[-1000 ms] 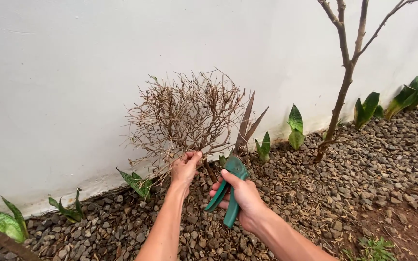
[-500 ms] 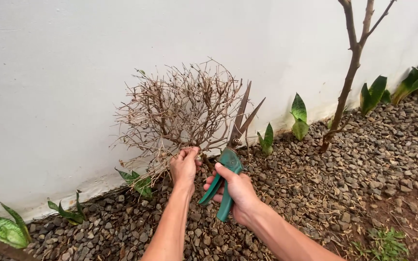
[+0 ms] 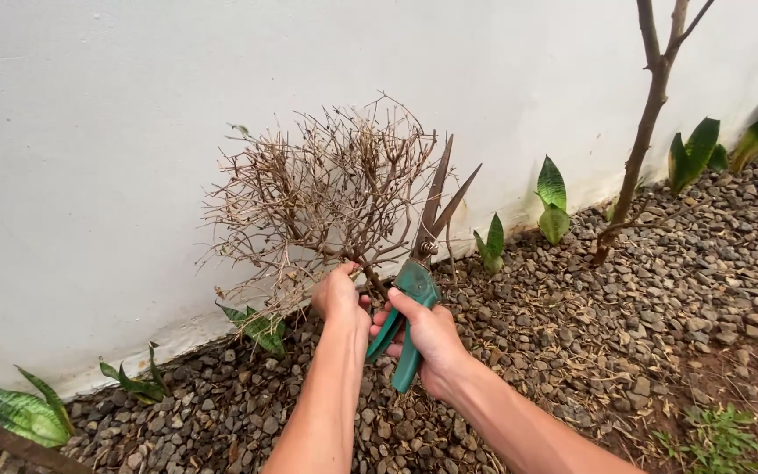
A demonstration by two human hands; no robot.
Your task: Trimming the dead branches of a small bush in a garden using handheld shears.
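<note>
A dry, leafless brown shrub [image 3: 326, 189] grows from the gravel against a white wall. My left hand [image 3: 339, 295] is closed around its lower stems near the base. My right hand [image 3: 425, 341] grips the green handles of garden shears [image 3: 416, 279]. The two rusty brown blades stand apart in a V and point up along the shrub's right side. The blades touch no stem that I can make out.
Grey gravel [image 3: 572, 307] covers the ground along the white wall [image 3: 133, 105]. Small green snake plants [image 3: 552, 200] stand in a row by the wall on both sides. A thin bare tree trunk [image 3: 639, 140] rises at the right. A patch of soil with weeds lies at the lower right.
The view has shifted a little, so the shrub sits higher. My left hand has closed tighter lower on the stems, and my right hand with the shears has come closer to it.
</note>
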